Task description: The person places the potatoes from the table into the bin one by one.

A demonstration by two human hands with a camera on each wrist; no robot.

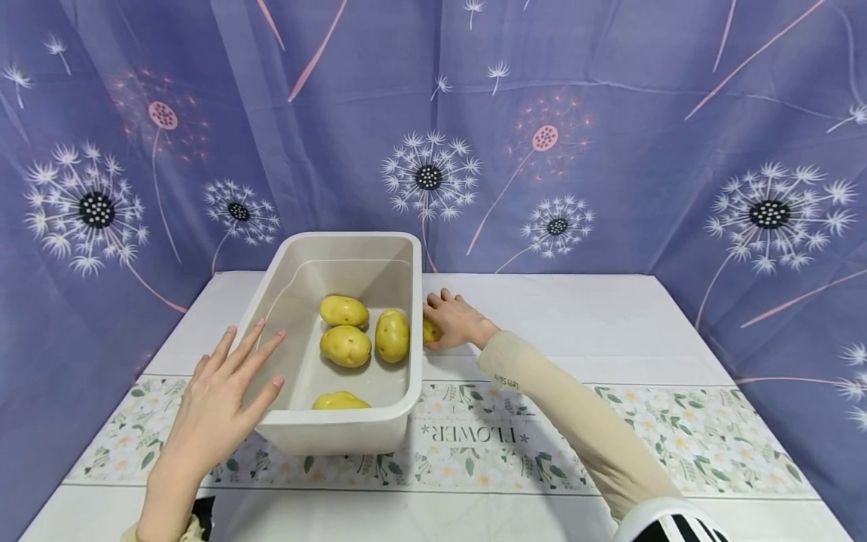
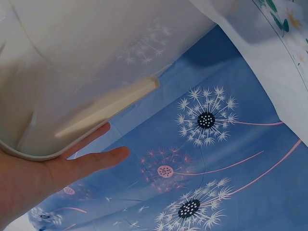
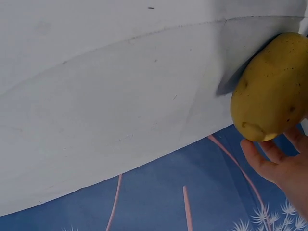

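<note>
My right hand [image 1: 457, 320] grips a yellow potato [image 1: 430, 330] just outside the right wall of a light grey plastic bin [image 1: 339, 415]. That potato is mostly hidden by the bin and my hand in the head view; in the right wrist view it shows large, with my fingertips [image 3: 255, 153] at one end. My left hand [image 1: 217, 395] is at the bin's near left rim, fingers spread and holding nothing. Inside the bin lie several potatoes: one at the back [image 1: 344, 310], one in the middle, one by the right wall and one partly hidden behind the front rim.
The bin stands on a white table [image 1: 562, 316] with a floral runner [image 1: 650, 421] printed "FLOWER". A purple-blue dandelion curtain [image 1: 339, 150] encloses the back and both sides.
</note>
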